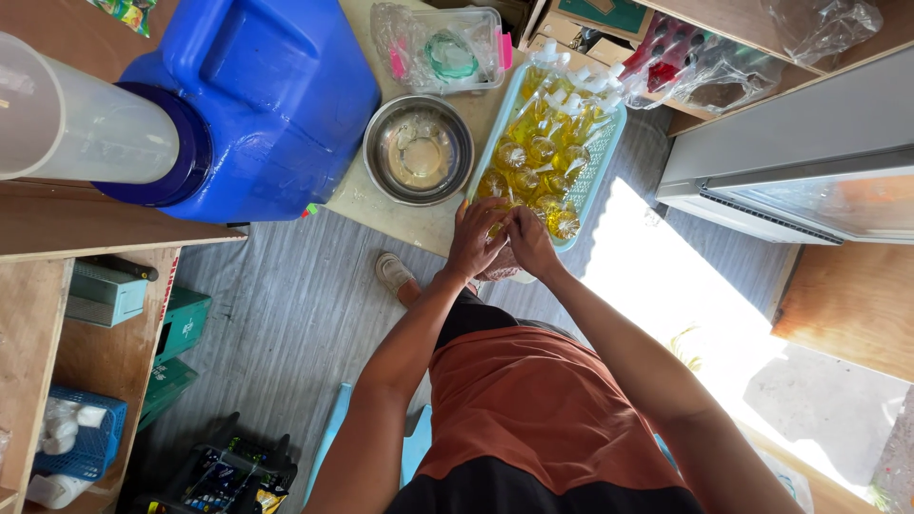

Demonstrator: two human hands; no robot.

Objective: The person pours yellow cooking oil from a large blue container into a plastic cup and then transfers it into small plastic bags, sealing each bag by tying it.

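Note:
My left hand and my right hand meet at the near end of a pale green plastic basket. The basket holds several small bottles of yellow liquid with white caps. Both hands close together around one small bottle of yellow liquid at the basket's near edge; the fingers hide most of it.
A steel bowl with some liquid sits left of the basket. A large blue jug with a clear cylinder at its mouth stands on a wooden shelf. A clear lidded box lies beyond. Wooden shelves flank both sides.

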